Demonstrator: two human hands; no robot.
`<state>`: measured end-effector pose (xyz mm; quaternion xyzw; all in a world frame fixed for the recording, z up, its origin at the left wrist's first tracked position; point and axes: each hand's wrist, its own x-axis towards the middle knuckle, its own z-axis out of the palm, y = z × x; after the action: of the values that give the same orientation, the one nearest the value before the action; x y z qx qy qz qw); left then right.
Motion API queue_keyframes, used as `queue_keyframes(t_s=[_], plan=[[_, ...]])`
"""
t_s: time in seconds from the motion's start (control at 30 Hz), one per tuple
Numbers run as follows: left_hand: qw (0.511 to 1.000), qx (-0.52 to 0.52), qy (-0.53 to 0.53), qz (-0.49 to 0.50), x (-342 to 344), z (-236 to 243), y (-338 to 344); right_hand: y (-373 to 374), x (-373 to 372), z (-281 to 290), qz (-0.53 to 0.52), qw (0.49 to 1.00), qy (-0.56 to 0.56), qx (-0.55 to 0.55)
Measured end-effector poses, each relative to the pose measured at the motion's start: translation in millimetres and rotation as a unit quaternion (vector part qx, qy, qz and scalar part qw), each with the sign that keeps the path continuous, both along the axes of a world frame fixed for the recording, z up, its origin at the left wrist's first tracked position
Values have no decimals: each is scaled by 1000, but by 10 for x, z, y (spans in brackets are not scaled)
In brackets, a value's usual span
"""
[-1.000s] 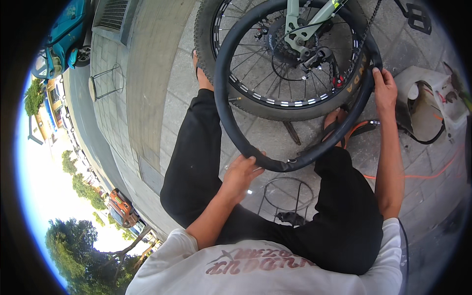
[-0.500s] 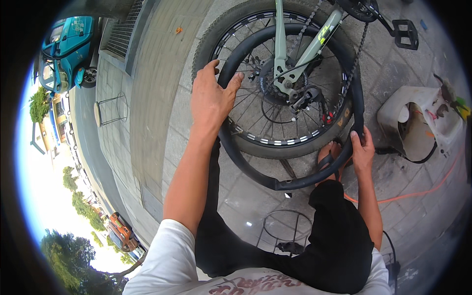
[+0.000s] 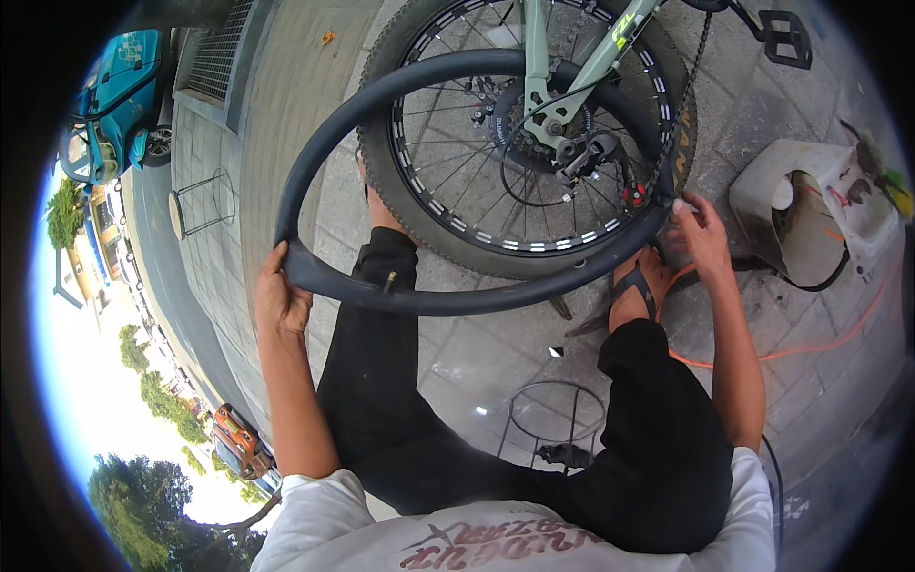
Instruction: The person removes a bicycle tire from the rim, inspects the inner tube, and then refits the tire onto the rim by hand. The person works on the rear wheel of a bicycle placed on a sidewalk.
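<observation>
A black, rounded inner tube [image 3: 448, 302] forms a wide loop between my hands, lying partly over the bicycle's rear wheel [image 3: 429, 214] and passing behind the pale green frame [image 3: 539, 67]. Its brass-coloured valve [image 3: 391, 279] stands up on the near left stretch, above my left knee. My left hand [image 3: 283, 300] grips the tube at its left end, thumb and fingers round it. At the opposite end, beside the rear derailleur [image 3: 596, 157], the fingers of my right hand [image 3: 703, 235] close on the tube. The tyre [image 3: 381, 162] is on the wheel.
A cut-open white plastic container [image 3: 791, 205] with things in it stands at the right. An orange hose [image 3: 791, 355] runs along the paving near my sandalled foot [image 3: 634, 291]. Below the wheel is a round-topped metal stand [image 3: 558, 410]. A pedal [image 3: 786, 40] juts out at upper right.
My left hand has moved left and down and now grips the tube, which has swung out leftward. My right hand has moved up slightly along the tube's right side. The valve has come into view.
</observation>
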<state>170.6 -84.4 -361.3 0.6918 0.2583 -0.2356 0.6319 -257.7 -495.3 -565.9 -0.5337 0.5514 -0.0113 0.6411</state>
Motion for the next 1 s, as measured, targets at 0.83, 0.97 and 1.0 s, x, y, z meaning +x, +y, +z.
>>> queue_keyframes(t_s=[0.83, 0.97, 1.0], plan=[[961, -252, 78, -85, -2236, -616, -948, 1008, 342, 1100, 168, 939, -245, 174], [966, 1, 239, -102, -2635, -1133, -1108, 699, 327, 1397, 59, 984, -162, -44], [958, -22, 267, -106, -2694, -1224, -1186, 657, 325, 1418, 29, 983, -153, -93]])
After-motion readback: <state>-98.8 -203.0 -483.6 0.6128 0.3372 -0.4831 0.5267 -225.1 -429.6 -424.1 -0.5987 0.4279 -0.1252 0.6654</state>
